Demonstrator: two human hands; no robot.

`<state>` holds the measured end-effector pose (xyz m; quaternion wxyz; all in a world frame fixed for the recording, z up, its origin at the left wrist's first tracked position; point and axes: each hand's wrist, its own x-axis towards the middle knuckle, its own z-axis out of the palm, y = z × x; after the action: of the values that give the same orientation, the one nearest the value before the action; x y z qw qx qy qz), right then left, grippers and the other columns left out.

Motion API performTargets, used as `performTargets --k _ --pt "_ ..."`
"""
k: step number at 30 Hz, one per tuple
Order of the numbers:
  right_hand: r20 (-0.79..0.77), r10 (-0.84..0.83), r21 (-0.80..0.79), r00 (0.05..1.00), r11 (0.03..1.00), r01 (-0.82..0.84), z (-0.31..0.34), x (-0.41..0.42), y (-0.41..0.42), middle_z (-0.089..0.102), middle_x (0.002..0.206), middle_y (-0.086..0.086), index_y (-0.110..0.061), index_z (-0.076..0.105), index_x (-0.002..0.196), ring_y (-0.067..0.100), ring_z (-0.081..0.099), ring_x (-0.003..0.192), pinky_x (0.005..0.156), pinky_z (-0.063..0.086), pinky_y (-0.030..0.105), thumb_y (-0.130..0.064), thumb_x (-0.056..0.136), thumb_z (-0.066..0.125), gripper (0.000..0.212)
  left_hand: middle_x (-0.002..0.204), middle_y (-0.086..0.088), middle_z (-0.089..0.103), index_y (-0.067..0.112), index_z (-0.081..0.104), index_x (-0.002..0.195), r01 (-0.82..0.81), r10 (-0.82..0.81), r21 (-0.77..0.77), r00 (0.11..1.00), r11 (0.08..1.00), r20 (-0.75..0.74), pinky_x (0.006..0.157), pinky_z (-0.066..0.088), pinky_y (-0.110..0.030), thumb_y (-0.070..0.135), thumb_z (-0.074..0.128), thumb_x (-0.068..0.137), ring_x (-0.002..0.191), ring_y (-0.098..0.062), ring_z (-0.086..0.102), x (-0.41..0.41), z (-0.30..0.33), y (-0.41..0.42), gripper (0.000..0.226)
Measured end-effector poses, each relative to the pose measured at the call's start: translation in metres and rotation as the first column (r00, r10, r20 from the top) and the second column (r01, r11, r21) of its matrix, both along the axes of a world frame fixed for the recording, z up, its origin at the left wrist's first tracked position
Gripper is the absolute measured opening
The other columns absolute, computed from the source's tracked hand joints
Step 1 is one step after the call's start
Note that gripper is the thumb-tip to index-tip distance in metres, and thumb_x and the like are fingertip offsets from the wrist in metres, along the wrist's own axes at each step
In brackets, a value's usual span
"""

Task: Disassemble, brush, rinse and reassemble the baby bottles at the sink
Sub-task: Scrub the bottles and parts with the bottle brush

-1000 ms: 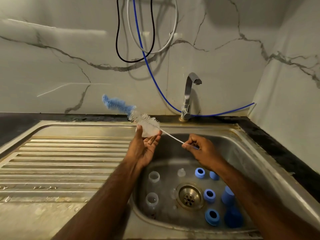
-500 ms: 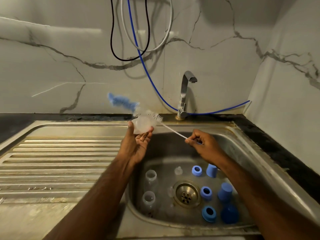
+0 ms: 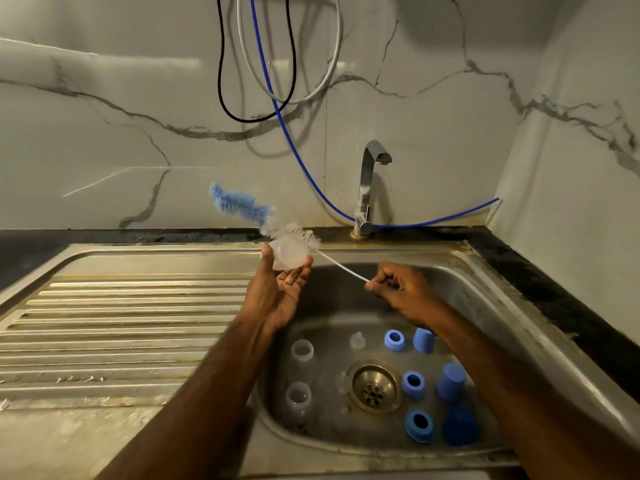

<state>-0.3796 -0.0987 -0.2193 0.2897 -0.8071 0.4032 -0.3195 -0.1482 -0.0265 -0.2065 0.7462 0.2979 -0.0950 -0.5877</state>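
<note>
A person's left hand (image 3: 282, 289), palm up with fingers raised, pinches a clear silicone teat (image 3: 289, 254) between thumb and fingertips above the sink's (image 3: 450, 258) back rim. The right hand (image 3: 401, 292), fingers curled, grips the thin white wire handle of a bottle brush (image 3: 277, 226); the brush's white bristles press against the teat, and its blue tip juts up and left beyond it, blurred. Both forearms reach over the basin and cover part of its near rim. On the basin floor, around the drain (image 3: 374, 388), lie two clear bottles (image 3: 302, 351) at the left, one small clear teat (image 3: 357, 341), three blue collar rings (image 3: 413, 384) and three blue caps (image 3: 450, 381); the right forearm hides part of the farthest cap. A ribbed draining board (image 3: 121, 327) stretches to the left. Behind stands a chrome tap (image 3: 369, 188), with a blue hose (image 3: 294, 140), a black cable (image 3: 221, 81) and a white hose (image 3: 332, 64) hanging on the marble wall (image 3: 104, 133).
</note>
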Motion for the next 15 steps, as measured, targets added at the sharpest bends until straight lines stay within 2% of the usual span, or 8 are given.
performTargets --k 3,6,8,11,13,15 --pt "0.064 -0.051 0.023 0.997 0.999 0.049 0.002 -0.009 -0.007 0.068 0.079 0.006 -0.033 0.061 0.074 0.022 0.062 0.075 0.076 0.054 0.045 -0.026 0.091 0.071 0.021 0.122 -0.025 0.066 0.003 0.048 0.140 0.000 -0.001 -0.024 1.000 1.000 -0.025 0.066 0.062 -0.029 0.051 0.055 0.097 0.083 -0.024 0.076 0.007 0.001 0.000 0.064" --pt "0.032 -0.005 0.003 0.999 1.000 0.005 0.001 0.001 -0.001 0.066 0.077 0.001 -0.028 0.061 0.076 0.019 0.061 0.075 0.074 0.054 0.042 -0.027 0.092 0.070 0.018 0.120 -0.024 0.067 0.004 0.049 0.141 0.027 -0.027 -0.015 0.999 1.000 0.018 0.068 0.063 -0.028 0.051 0.053 0.098 0.085 -0.024 0.074 -0.004 -0.001 -0.001 0.064" --pt "-0.019 0.038 -0.002 0.999 0.999 -0.038 -0.001 0.003 0.000 0.062 0.073 -0.004 -0.026 0.060 0.077 0.012 0.058 0.071 0.071 0.052 0.038 -0.028 0.092 0.070 0.018 0.124 -0.024 0.065 0.005 0.049 0.141 0.002 -0.002 -0.013 1.000 1.000 -0.006 0.069 0.063 -0.031 0.046 0.055 0.099 0.094 -0.026 0.073 -0.004 -0.003 0.000 0.059" --pt "-0.054 0.032 0.018 0.998 0.999 -0.031 0.000 -0.010 -0.006 0.063 0.072 0.001 -0.025 0.062 0.077 0.011 0.056 0.067 0.068 0.052 0.038 -0.031 0.091 0.071 0.017 0.132 -0.022 0.062 0.008 0.053 0.137 -0.053 0.049 -0.049 0.996 0.997 -0.079 0.076 0.063 -0.041 0.032 0.061 0.097 0.113 -0.033 0.067 0.008 0.000 0.003 0.047" --pt "-0.006 0.009 0.026 1.000 1.000 -0.009 0.001 -0.010 -0.007 0.066 0.077 0.000 -0.025 0.063 0.079 0.012 0.060 0.071 0.071 0.053 0.039 -0.030 0.090 0.071 0.016 0.129 -0.023 0.062 0.007 0.052 0.138 -0.046 0.042 -0.059 0.997 0.997 -0.070 0.076 0.063 -0.041 0.033 0.062 0.095 0.110 -0.033 0.068 0.008 0.001 0.003 0.051" --pt "0.042 0.001 0.010 0.999 1.000 -0.002 0.001 -0.001 -0.003 0.069 0.083 -0.002 -0.026 0.063 0.081 0.016 0.065 0.080 0.077 0.055 0.040 -0.029 0.092 0.070 0.014 0.124 -0.024 0.065 0.005 0.051 0.139 0.002 -0.003 -0.041 1.000 0.999 -0.029 0.071 0.064 -0.034 0.040 0.059 0.096 0.097 -0.029 0.072 -0.001 0.000 0.001 0.056"
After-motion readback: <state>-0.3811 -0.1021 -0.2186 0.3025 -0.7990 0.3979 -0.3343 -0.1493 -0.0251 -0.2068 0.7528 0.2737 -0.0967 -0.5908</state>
